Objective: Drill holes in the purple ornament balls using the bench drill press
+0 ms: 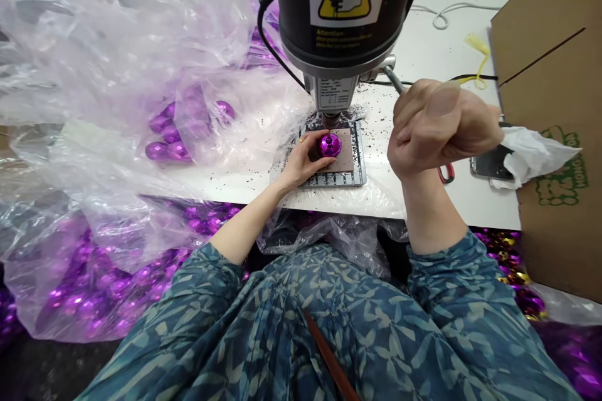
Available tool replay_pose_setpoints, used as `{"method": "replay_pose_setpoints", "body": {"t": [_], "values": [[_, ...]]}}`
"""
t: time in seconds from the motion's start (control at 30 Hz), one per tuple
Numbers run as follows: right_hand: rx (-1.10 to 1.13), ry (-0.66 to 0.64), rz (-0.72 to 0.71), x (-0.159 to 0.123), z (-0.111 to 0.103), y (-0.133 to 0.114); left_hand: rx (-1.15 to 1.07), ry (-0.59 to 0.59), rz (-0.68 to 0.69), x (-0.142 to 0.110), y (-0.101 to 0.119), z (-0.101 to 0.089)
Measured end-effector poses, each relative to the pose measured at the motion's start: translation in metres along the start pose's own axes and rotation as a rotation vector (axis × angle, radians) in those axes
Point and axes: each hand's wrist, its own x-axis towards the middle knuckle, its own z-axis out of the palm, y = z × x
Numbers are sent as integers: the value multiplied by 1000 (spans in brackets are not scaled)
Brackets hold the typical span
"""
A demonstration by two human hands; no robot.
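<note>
A shiny purple faceted ball [330, 145] sits on a small brown board on the metal base plate [359, 163] of a drill press [336, 100]. My left hand [303, 160] grips the ball from its left side, thumb in front and index finger behind. Just above the ball is the lower end of the drill press; whether its bit touches the ball I cannot tell. My right hand [430, 128] is closed around the drill press's lever [394, 79], whose grip end is hidden in the fist. Dark shavings lie around the base plate.
Clear plastic bags with purple balls [167, 149] spread over the table's left. More balls [94, 288] hang in plastic below the table edge. At right stand a cardboard box [550, 113], a phone [489, 163] under a white tissue [531, 153], and red-handled scissors [446, 173].
</note>
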Motion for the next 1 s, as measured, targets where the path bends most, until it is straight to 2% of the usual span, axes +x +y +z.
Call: {"method": "replay_pose_setpoints", "body": {"t": [0.17, 0.3, 0.37, 0.43, 0.5, 0.6, 0.67, 0.7, 0.77, 0.83, 0.9, 1.0], "values": [[52, 57, -190, -8, -2, 14, -5, 4, 6, -1, 0, 1], [96, 45, -268, -6, 1, 3, -7, 6, -12, 0, 0, 2], [122, 64, -243, 7, 7, -14, -12, 2, -21, 2, 0, 2], [166, 111, -144, 27, 15, -34, -18, 9, -32, 3, 2, 2], [185, 48, -45, 50, 23, -49, -4, 55, -45, -2, 6, 2], [253, -6, 23, 72, 30, -52, 62, 192, 0, -30, 17, -1], [303, -15, 63, 78, 31, -46, 78, 239, 137, -65, 26, -1], [310, -24, 80, 78, 31, -42, 73, 223, 221, -85, 29, -1], [292, -44, 86, 76, 29, -35, 84, 101, 342, -128, 31, 1], [283, -41, 79, 73, 28, -31, 180, -98, 326, -163, 28, 4], [300, -18, 80, 72, 26, -29, 311, -274, 173, -185, 20, 9], [324, -12, 133, 70, 21, -27, 430, -361, -161, -193, 9, 15]]}}
